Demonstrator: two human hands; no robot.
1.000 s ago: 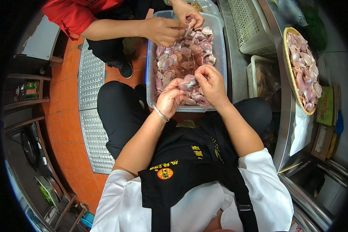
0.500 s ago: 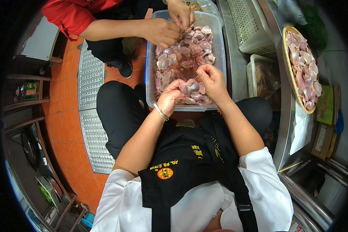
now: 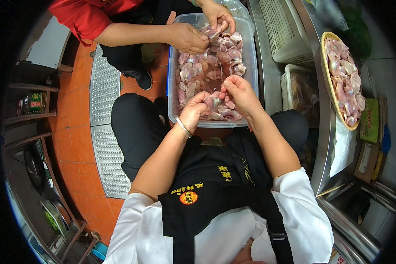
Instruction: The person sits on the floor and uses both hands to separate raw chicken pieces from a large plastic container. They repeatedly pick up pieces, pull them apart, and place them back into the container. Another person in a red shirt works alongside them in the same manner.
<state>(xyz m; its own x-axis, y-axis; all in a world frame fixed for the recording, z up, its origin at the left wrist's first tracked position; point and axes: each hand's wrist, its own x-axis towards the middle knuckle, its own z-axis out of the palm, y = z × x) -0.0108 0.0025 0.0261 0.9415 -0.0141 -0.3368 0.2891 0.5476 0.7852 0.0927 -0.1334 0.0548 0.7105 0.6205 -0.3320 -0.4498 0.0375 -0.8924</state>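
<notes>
Pointing R from L hand [image 3: 194, 110], meat pc [image 3: 212, 102], long axis unclear

The wearer's two hands [image 3: 194, 112], another person's two hands [image 3: 185, 38], one tub [image 3: 251, 61], one tray [image 3: 327, 72], one bracelet [image 3: 183, 127], two baskets [image 3: 279, 31], two grates [image 3: 106, 152], too many meat bits [image 3: 190, 72] to count.

Downward head-worn fisheye view

Wht crate [image 3: 282, 27], grn box [image 3: 369, 119]
</notes>
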